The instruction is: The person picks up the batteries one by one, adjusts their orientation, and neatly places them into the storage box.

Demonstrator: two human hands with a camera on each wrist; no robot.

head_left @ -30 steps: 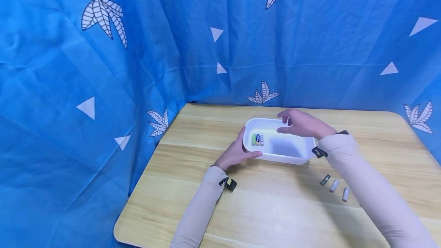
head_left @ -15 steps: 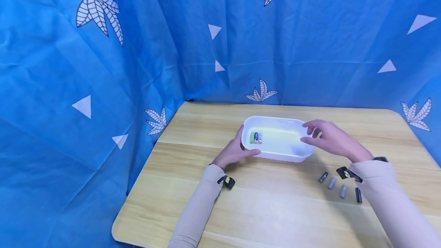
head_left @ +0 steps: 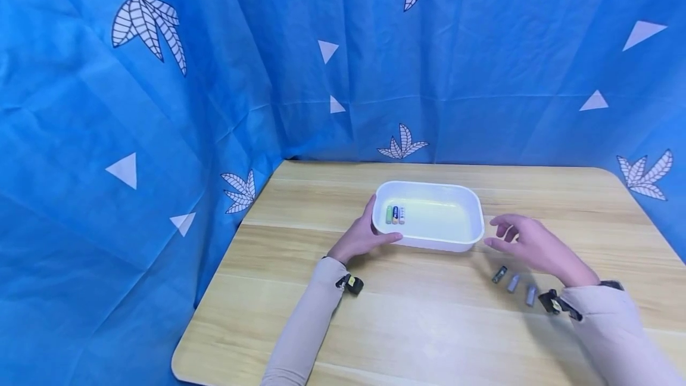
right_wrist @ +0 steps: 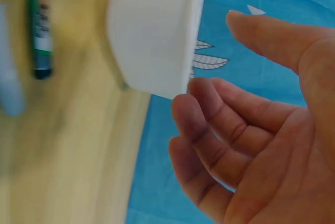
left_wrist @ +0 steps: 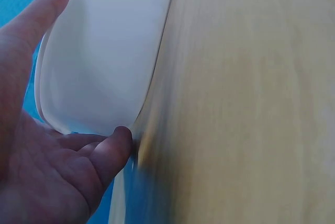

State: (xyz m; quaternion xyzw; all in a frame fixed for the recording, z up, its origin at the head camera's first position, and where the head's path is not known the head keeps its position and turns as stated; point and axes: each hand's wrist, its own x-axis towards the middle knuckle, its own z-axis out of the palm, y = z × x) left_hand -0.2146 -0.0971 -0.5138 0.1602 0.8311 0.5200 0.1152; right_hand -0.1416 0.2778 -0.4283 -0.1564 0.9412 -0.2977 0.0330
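On the left end of the white tub (head_left: 436, 220) the left hand (head_left: 358, 237) has its grip, thumb at the near rim; just beside the right end, the right hand's (head_left: 533, 247) grip is released, fingers loosely curved. Wood shows between tub and back edge of the counter (head_left: 418, 308). Three batteries (head_left: 395, 215) lie inside by the left wall, three more batteries (head_left: 513, 283) outside.

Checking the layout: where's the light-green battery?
In the head view, the light-green battery sits leftmost in the white tray, beside the blue battery.
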